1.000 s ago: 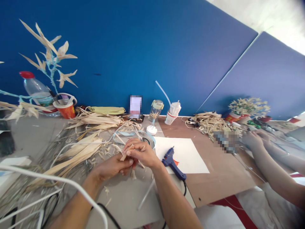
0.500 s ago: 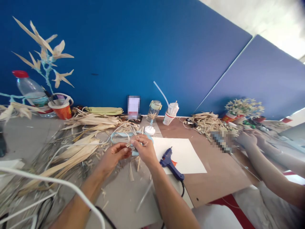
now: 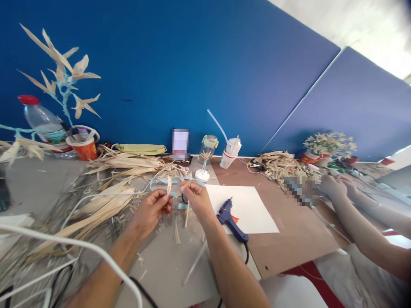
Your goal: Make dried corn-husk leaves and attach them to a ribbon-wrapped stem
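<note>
The left hand (image 3: 151,210) hides the lower end of its husk strip (image 3: 169,187). The thin piece (image 3: 177,194) at the right hand (image 3: 196,196) is too small to be told clearly. The upright screen (image 3: 180,143) is blurred into squares. The blue branch (image 3: 19,129) is cut by the left edge.

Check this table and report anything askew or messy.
Husk scraps lie strewn near the left hand, ungathered. The glue gun lies on its side, not upright, across the edge of the paper. The red-capped bottle looks tilted, perhaps from lens distortion.
</note>
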The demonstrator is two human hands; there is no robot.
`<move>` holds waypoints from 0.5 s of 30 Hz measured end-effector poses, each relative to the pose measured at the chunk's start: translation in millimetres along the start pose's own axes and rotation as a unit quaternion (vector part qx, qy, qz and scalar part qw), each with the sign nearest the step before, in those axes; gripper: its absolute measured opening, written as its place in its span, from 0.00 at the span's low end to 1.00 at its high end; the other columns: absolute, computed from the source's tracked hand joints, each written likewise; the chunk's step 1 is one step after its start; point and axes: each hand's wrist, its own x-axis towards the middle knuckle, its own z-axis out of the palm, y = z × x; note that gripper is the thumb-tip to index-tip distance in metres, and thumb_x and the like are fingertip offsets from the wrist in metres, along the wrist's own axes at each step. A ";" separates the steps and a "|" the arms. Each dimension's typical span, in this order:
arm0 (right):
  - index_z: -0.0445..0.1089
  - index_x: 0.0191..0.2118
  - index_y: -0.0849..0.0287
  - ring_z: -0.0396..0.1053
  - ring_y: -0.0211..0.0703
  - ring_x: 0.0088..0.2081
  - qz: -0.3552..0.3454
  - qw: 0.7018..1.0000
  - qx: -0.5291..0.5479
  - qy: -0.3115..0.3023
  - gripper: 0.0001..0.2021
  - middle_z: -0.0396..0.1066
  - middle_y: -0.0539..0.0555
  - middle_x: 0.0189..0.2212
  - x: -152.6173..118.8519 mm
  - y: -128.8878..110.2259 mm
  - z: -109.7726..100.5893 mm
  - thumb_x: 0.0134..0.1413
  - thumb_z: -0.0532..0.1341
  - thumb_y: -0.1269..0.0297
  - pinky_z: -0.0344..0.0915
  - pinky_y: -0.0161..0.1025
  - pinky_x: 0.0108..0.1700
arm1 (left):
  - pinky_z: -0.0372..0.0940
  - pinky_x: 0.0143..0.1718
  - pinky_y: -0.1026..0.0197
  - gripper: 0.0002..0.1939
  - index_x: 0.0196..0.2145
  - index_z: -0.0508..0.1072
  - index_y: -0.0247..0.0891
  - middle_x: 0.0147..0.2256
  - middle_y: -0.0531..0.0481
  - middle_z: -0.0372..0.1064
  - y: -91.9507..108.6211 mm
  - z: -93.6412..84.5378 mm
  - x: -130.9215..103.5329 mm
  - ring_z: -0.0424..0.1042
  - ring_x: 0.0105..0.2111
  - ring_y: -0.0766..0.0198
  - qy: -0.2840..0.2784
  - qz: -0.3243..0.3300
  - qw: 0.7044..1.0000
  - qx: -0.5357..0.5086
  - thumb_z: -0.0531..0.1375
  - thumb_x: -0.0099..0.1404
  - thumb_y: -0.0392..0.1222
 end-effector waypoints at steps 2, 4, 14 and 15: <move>0.67 0.18 0.56 0.68 0.44 0.36 0.007 1.000 -0.004 -0.007 0.10 0.73 0.51 0.31 -0.8 0.7 1.6 0.46 0.60 0.61 0.63 0.38 0.41 | 0.63 0.25 0.68 0.12 0.30 0.71 0.35 0.25 0.54 0.68 0.6 1.0 -0.4 0.64 0.22 0.73 -0.005 -0.002 1.000 -0.023 0.69 0.52 0.40; 0.67 0.18 0.56 0.68 0.43 0.35 0.013 1.000 -0.001 -0.003 0.11 0.73 0.51 0.30 -1.1 1.7 2.6 0.46 0.60 0.60 0.63 0.37 0.38 | 0.61 0.24 0.69 0.11 0.30 0.71 0.35 0.24 0.55 0.67 0.7 1.8 -0.3 0.62 0.20 0.74 -0.005 -0.005 0.999 -0.046 0.69 0.52 0.38; 0.66 0.18 0.58 0.67 0.42 0.34 0.025 1.000 0.004 -0.015 0.11 0.72 0.52 0.31 -2.3 2.0 4.7 0.45 0.60 0.61 0.62 0.36 0.34 | 0.58 0.21 0.72 0.12 0.33 0.72 0.33 0.23 0.54 0.67 -2.3 0.3 0.5 0.59 0.19 0.77 -0.044 -0.069 0.990 -0.113 0.70 0.51 0.34; 0.66 0.18 0.58 0.67 0.42 0.34 0.024 1.000 0.006 -0.016 0.11 0.72 0.52 0.30 -2.4 1.9 4.8 0.45 0.60 0.61 0.62 0.36 0.34 | 0.58 0.21 0.72 0.12 0.32 0.72 0.33 0.23 0.54 0.67 -2.6 0.5 0.3 0.59 0.19 0.77 -0.045 -0.076 0.990 -0.114 0.70 0.51 0.34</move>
